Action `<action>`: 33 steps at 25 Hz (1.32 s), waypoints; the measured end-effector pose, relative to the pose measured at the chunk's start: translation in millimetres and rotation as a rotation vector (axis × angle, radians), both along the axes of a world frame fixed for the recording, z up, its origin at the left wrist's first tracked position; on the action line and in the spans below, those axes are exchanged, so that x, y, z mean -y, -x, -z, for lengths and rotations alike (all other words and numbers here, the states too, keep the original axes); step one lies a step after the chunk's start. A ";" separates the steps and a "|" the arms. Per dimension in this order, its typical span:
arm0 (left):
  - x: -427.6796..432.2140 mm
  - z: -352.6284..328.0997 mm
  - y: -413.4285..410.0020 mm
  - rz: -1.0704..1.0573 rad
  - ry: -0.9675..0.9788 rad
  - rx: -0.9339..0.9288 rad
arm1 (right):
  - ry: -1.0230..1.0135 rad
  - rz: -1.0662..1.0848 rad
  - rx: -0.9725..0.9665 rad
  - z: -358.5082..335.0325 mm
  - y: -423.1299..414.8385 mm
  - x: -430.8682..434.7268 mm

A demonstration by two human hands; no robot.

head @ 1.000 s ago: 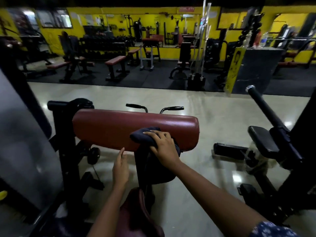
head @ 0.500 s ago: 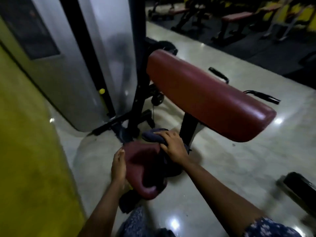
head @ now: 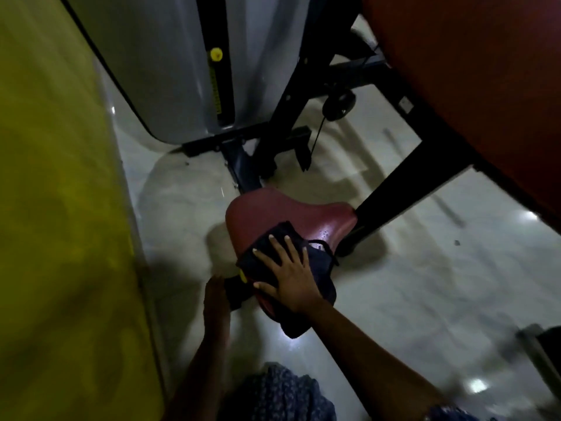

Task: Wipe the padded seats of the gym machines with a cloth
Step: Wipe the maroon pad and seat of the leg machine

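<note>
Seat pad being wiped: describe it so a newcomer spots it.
From the grey weight-stack cover, follow the black frame toward the camera to the small maroon seat near the floor. Unlike the big red pad upper right, it has a dark cloth pressed on it by the right hand.

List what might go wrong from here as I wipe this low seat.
1. The dark cloth hangs well over the near edge of the small maroon padded seat. Only the flat right hand presses on it, so it may slide off onto the glossy floor.
2. The large red pad and its black support bar sit close above on the right, so rising quickly could mean a bump.
</note>
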State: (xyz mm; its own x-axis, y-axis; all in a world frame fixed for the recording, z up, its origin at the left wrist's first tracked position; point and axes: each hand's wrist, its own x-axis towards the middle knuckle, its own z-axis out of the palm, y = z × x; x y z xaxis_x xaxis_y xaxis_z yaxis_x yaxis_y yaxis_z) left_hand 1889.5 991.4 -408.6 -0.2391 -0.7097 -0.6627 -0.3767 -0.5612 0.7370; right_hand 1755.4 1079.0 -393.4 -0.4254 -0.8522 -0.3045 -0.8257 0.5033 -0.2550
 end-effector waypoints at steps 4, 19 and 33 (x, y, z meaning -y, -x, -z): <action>5.5 29.3 20.5 -0.207 -0.152 -0.079 | 0.067 -0.012 -0.251 33.3 -7.3 7.6; 17.5 48.8 104.0 -0.305 -0.017 -0.019 | 0.176 -0.234 -0.223 41.6 102.3 148.1; 15.6 52.2 105.1 -0.203 0.227 0.119 | 0.103 0.044 -0.231 46.8 134.5 112.4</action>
